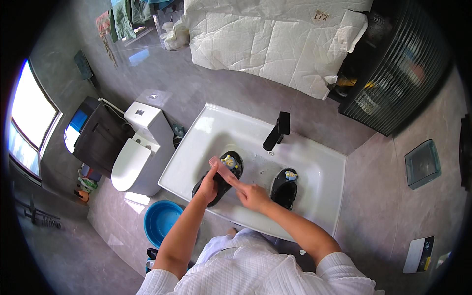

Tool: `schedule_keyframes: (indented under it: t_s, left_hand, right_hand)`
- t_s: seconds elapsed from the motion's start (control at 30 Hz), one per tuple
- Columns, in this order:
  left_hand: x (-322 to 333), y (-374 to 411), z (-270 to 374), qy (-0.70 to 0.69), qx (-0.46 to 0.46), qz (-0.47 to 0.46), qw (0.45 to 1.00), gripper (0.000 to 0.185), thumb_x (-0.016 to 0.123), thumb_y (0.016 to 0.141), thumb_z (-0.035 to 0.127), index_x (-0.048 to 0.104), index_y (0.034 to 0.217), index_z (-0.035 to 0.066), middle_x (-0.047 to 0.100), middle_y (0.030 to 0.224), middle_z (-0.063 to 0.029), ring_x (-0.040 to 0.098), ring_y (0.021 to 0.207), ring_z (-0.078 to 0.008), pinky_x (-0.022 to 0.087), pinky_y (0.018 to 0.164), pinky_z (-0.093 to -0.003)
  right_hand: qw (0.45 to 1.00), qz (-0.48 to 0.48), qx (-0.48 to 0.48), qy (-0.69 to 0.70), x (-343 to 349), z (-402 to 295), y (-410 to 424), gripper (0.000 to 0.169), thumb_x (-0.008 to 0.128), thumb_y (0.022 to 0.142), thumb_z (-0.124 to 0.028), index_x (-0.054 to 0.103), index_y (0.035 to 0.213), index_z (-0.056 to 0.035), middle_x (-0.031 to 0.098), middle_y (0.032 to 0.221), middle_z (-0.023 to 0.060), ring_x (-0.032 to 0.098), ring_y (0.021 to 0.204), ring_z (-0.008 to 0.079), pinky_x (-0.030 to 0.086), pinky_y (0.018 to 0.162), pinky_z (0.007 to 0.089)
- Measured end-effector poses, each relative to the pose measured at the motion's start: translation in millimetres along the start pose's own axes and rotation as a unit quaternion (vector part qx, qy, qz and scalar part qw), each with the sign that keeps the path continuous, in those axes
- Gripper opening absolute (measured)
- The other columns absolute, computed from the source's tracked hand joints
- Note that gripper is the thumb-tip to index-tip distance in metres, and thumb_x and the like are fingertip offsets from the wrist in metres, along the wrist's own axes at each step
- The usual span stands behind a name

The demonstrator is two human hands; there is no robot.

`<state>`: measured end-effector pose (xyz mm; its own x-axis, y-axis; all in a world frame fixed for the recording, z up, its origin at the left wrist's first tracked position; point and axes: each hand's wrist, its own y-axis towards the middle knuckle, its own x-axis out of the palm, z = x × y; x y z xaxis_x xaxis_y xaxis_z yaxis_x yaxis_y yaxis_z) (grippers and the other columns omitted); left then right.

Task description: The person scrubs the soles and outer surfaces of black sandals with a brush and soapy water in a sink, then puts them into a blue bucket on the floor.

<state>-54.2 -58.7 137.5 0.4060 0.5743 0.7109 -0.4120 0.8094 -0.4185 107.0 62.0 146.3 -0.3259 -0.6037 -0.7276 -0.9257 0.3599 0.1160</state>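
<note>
Over the left part of a white sink [254,217], my left hand [208,188] grips a black slipper [236,171] with a cartoon charm on its strap. My right hand [250,193] holds a pink brush [222,170] by one end, its far end lying over the slipper near the charm; the brush's bristles cannot be seen. A second black slipper [284,191] with a similar charm rests in the basin, to the right of my right hand. Suds and water show on the basin's bottom.
A black faucet [276,131] rises at the sink's back edge. A blue basin [149,225] stands on the floor at left, near a white toilet [131,160]. White padded sheeting [265,44] hangs behind, beside a ribbed-glass cabinet [398,73]. A glass-like holder [423,164] is on the right wall.
</note>
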Motion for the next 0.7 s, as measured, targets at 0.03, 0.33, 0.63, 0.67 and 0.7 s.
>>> schedule_keyframes:
  t_s: [0.03, 0.33, 0.63, 0.67, 0.7]
  left_hand:
    - [0.6, -4.1, 3.7, -0.028, -0.010, 0.007, 1.000, 0.050, 0.057, 0.097, 0.032, 0.048, 0.133, -0.001, 0.064, 0.120, -0.0131, 0.064, 0.104, -0.0224, 0.050, 0.094, -0.0361]
    - [-17.3, 17.2, -7.8, 0.377, 0.134, 0.145, 0.905, 0.038, 0.057, 0.095, 0.025, 0.056, 0.127, 0.004, 0.063, 0.108, -0.0059, 0.055, 0.094, -0.0157, 0.044, 0.081, -0.0297]
    - [-27.9, 13.9, -39.3, 0.482, 0.179, 0.097, 0.852, 0.030, 0.057, 0.095, 0.020, 0.058, 0.119, 0.003, 0.060, 0.095, -0.0081, 0.053, 0.084, -0.0177, 0.043, 0.074, -0.0320]
    - [-26.1, 10.0, -39.1, 0.481, 0.141, 0.096, 0.860, 0.035, 0.056, 0.094, 0.018, 0.055, 0.125, 0.001, 0.064, 0.114, -0.0165, 0.058, 0.105, -0.0249, 0.044, 0.093, -0.0352]
    - [-26.8, 6.2, -40.9, 0.485, 0.145, 0.102, 0.856, 0.035, 0.056, 0.094, 0.017, 0.056, 0.125, 0.001, 0.064, 0.113, -0.0162, 0.058, 0.105, -0.0245, 0.044, 0.093, -0.0350]
  right_hand:
    - [1.000, -0.016, -0.019, 0.003, -0.1, -9.3, -4.0, 0.058, 0.055, 0.089, -0.015, 0.043, 0.142, -0.0330, 0.066, 0.080, 0.0195, 0.065, 0.069, 0.0383, 0.053, 0.062, 0.0481]
    - [0.999, 0.014, 0.014, -0.041, -5.0, -23.5, 6.1, 0.061, 0.057, 0.088, -0.017, 0.040, 0.144, -0.0323, 0.068, 0.089, 0.0193, 0.065, 0.074, 0.0407, 0.053, 0.066, 0.0492]
    - [0.997, -0.007, 0.048, -0.062, 0.7, 2.7, 6.4, 0.059, 0.055, 0.088, -0.019, 0.041, 0.142, -0.0370, 0.067, 0.079, 0.0202, 0.066, 0.071, 0.0388, 0.053, 0.064, 0.0491]
    - [0.996, -0.025, 0.052, -0.063, -7.9, 7.1, 4.9, 0.060, 0.056, 0.088, -0.019, 0.041, 0.143, -0.0373, 0.067, 0.079, 0.0202, 0.066, 0.071, 0.0388, 0.053, 0.064, 0.0487]
    - [0.996, -0.044, 0.052, -0.063, -14.8, 10.4, 3.5, 0.060, 0.056, 0.088, -0.019, 0.041, 0.143, -0.0377, 0.067, 0.079, 0.0203, 0.066, 0.070, 0.0389, 0.054, 0.065, 0.0482]
